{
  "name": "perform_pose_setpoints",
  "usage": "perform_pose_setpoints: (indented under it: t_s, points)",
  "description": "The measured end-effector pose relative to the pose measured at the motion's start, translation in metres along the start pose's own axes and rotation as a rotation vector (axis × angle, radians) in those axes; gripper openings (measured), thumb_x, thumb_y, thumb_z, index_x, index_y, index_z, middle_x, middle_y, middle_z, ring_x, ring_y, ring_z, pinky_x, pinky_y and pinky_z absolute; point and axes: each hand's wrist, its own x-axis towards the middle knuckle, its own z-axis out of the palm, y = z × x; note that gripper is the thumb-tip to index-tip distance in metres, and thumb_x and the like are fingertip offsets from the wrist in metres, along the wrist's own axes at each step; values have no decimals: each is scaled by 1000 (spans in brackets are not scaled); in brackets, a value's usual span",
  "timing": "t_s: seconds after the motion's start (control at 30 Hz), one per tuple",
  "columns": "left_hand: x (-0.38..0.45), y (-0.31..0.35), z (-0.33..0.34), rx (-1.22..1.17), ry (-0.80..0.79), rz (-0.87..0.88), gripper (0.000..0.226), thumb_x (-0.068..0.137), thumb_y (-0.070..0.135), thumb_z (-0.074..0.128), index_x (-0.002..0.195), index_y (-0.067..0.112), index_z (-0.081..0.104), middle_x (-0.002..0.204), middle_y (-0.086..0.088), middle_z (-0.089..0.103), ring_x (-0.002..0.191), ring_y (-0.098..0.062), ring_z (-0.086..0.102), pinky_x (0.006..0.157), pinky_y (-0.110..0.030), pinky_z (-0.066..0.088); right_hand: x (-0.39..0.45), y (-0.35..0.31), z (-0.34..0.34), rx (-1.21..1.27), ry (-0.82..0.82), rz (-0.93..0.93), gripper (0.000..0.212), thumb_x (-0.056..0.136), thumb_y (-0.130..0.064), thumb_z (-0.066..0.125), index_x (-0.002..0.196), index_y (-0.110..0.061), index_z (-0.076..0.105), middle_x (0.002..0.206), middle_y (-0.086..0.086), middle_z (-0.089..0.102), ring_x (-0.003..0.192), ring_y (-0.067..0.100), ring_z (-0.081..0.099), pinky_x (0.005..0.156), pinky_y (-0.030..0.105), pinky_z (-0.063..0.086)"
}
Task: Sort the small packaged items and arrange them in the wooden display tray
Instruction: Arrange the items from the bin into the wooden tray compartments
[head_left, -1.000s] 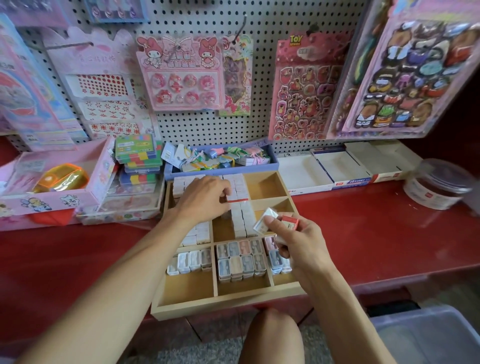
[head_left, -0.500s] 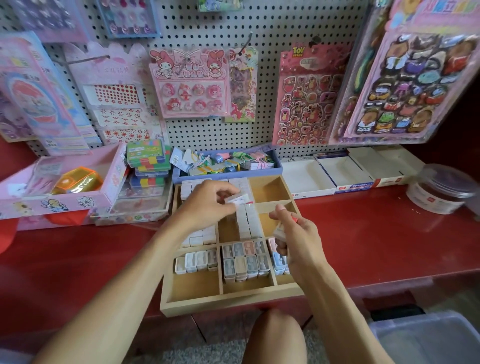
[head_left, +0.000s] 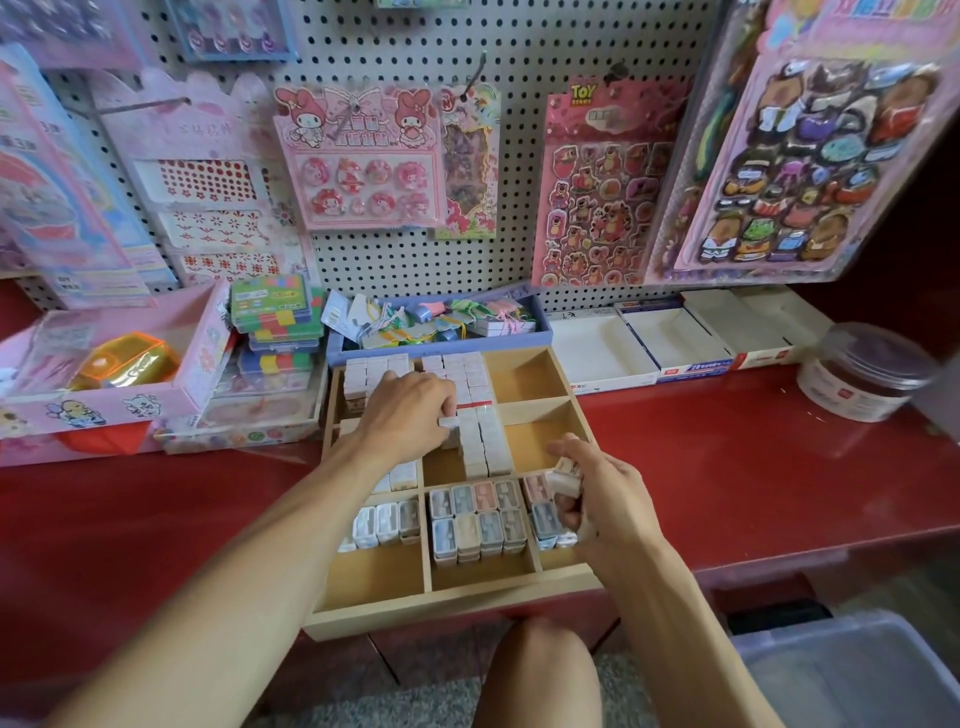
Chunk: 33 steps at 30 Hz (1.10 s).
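Observation:
A wooden display tray (head_left: 452, 605) with several compartments sits on the red counter, its front edge hanging over the counter's lip. White packaged items (head_left: 480, 436) fill the back and middle compartments in rows. Pastel packaged items (head_left: 480, 522) stand in the front-middle compartment. My left hand (head_left: 410, 410) lies over the middle rows, fingers curled down onto a white item. My right hand (head_left: 597, 493) holds a few small packaged items (head_left: 563, 480) over the front-right compartment. Two compartments at the back right (head_left: 524, 376) hold nothing.
A blue tray of clips and tags (head_left: 441, 325) stands behind the wooden tray. A pink box (head_left: 114, 364) and stacked colourful cases (head_left: 272, 317) are to the left. White cartons (head_left: 670, 343) and a clear jar (head_left: 867, 371) are to the right. A grey bin (head_left: 857, 675) stands below.
My right hand has dropped from above the middle-right compartment toward the front-right one with its items. My left hand has lowered onto the white rows.

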Motion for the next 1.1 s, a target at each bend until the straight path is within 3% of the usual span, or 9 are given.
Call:
perform_pose_setpoints:
  t_s: [0.13, 0.27, 0.4, 0.5, 0.63, 0.73, 0.87, 0.97, 1.1]
  points:
    - [0, -1, 9, 47, 62, 34, 21, 80, 24, 74, 97, 26, 61, 99, 7, 63, 97, -16, 59, 88, -36, 35, -1, -1, 0, 6, -21, -17, 20, 96, -21, 65, 83, -9, 74, 53, -2, 52, 46, 9, 38, 41, 22, 31]
    - [-3, -5, 5, 7, 61, 7, 24, 82, 28, 72, 105, 24, 65, 100, 7, 62, 100, -17, 57, 90, -38, 38, -5, 1, 4, 4, -20, -33, 15, 95, -19, 68, 86, -8, 71, 58, 0, 62, 44, 7, 44, 40, 20, 35]
    - [-20, 6, -6, -408, 170, -31, 8, 92, 21, 62, 89, 22, 69, 83, 13, 65, 82, -7, 63, 75, -29, 46, -4, 1, 8, 6, -24, -67, 14, 96, -19, 67, 84, -11, 69, 69, 4, 64, 49, 9, 48, 43, 21, 37]
    - [-37, 24, -16, -854, -39, -66, 8, 89, 29, 69, 88, 22, 72, 84, 10, 71, 78, -5, 67, 66, -22, 47, -5, -1, 17, 117, -81, -83, 12, 97, -13, 64, 85, -9, 67, 68, 1, 59, 51, 7, 45, 45, 20, 35]
    - [-44, 32, -19, -1034, -88, -35, 13, 85, 8, 74, 96, 13, 72, 90, -8, 70, 72, -21, 71, 55, -24, 50, -4, -4, 26, 183, -126, -74, 10, 97, -10, 63, 89, -4, 64, 66, 2, 52, 51, 8, 42, 44, 19, 33]
    - [-40, 23, -23, -1014, -26, -93, 14, 85, 2, 72, 92, 13, 70, 85, -7, 71, 66, -18, 70, 55, -24, 51, 0, -7, 23, 235, -107, 27, 19, 96, -7, 50, 98, 1, 68, 72, 5, 54, 55, 11, 43, 53, 23, 36]
    - [-31, -1, -25, -825, 65, -140, 22, 83, 8, 74, 86, 29, 68, 88, 0, 71, 71, -13, 69, 69, -25, 54, 6, -9, 18, 257, -123, 68, 51, 81, 16, 26, 109, 5, 67, 78, 9, 54, 63, 14, 47, 61, 26, 38]
    - [-19, -15, -28, -607, 124, -165, 18, 84, 13, 73, 91, 29, 67, 86, 11, 65, 73, -6, 62, 67, -19, 49, 6, -7, 19, 74, -140, -18, 50, 82, 26, 38, 107, -4, 69, 87, 9, 58, 68, 20, 56, 66, 35, 48]
    - [3, -26, -30, -424, 168, -138, 21, 83, 10, 74, 102, 18, 69, 85, 10, 62, 80, -14, 63, 76, -31, 53, 7, -6, 18, 81, -153, -10, 38, 87, 21, 57, 114, -6, 65, 96, 14, 72, 87, 23, 74, 84, 34, 59]
